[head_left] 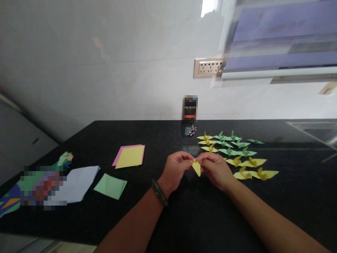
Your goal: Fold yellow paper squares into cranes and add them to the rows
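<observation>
A small piece of folded yellow origami paper (196, 168) is pinched between my two hands above the black counter, its pointed end hanging down toward me. My left hand (177, 168), with a dark bangle at the wrist, grips its upper left side with thumb and fingers closed. On the other side, my right hand (213, 169) pinches the upper right edge; some fingertips are hidden behind the paper. Just beyond and beside my right hand stand rows of folded paper cranes, several yellow cranes (254, 162) and several green cranes (245, 151).
Left on the black counter (158, 228) lie yellow paper sheets (129, 157) over pink, a green folded sheet (110, 186), white paper (81, 182) and a colourful blurred packet (10, 200). A phone-like object (190, 109) leans on the wall below a socket (209, 67).
</observation>
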`<state>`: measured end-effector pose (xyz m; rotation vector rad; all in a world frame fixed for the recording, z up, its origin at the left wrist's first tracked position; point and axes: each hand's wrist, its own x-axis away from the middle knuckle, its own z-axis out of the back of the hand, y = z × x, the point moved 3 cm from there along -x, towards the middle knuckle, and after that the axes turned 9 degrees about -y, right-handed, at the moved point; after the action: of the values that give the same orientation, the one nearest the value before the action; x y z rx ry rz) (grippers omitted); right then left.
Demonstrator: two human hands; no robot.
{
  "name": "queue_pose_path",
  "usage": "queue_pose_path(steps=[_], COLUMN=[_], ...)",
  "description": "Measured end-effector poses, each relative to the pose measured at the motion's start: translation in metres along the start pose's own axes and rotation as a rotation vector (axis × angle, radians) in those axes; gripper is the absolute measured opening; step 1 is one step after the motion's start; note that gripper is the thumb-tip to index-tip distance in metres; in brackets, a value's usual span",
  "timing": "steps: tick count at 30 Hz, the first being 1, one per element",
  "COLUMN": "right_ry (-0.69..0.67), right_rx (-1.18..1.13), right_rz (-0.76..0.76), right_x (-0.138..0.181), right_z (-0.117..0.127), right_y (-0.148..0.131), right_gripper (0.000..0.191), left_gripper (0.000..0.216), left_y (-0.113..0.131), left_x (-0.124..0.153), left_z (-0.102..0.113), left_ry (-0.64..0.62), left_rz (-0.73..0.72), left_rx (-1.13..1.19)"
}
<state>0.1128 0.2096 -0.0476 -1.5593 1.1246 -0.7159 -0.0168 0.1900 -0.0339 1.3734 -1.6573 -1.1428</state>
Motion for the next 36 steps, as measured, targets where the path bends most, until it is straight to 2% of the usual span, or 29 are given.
queue_pose_path(steps=[3,6,9,11,15,20,25,28,32,36], right_ry=[0.005,-0.040,-0.064,-0.054,-0.016,-0.061,-0.030,-0.009,-0.020,0.018], right_rx=[0.063,0.286,0.456,0.432,0.312,0.409,0.430,0.355,0.168,0.246], right_rz=[0.043,0.142,0.183,0.148,0.034,-0.011,-0.017,-0.018,-0.007,-0.012], right_x=[0.000,0.000,0.000,0.001,0.000,0.000,0.001,0.003,0.004,0.003], right_z=[0.003,0.005,0.004,0.002,0.000,-0.002,-0.002,-0.004,-0.008,-0.005], right_y=[-0.002,-0.009,-0.013,-0.013,-0.010,-0.011,-0.011,-0.009,-0.004,-0.005], right_gripper=[0.004,0.006,0.009,0.009,0.023,0.024,0.026,0.025,0.025,0.024], left_gripper=[0.020,0.032,0.030,0.028,0.024,0.022,0.017,0.016,0.017,0.023], left_y=[-0.001,-0.003,-0.004,-0.004,0.000,0.003,0.003,0.002,0.004,0.000], left_x=[0.000,0.000,0.000,-0.001,-0.002,-0.001,0.002,0.002,0.002,0.000], left_z=[-0.001,0.001,0.003,0.005,0.008,0.007,0.005,0.006,0.006,0.003], left_ry=[-0.018,-0.018,0.016,0.048,0.091,0.068,0.060,0.052,0.037,0.025], left_rz=[0.068,0.115,0.113,0.088,-0.012,-0.122,-0.203,-0.168,-0.095,-0.007], left_rx=[0.015,-0.100,-0.148,-0.171,-0.326,-0.568,-0.738,-0.689,-0.510,-0.297])
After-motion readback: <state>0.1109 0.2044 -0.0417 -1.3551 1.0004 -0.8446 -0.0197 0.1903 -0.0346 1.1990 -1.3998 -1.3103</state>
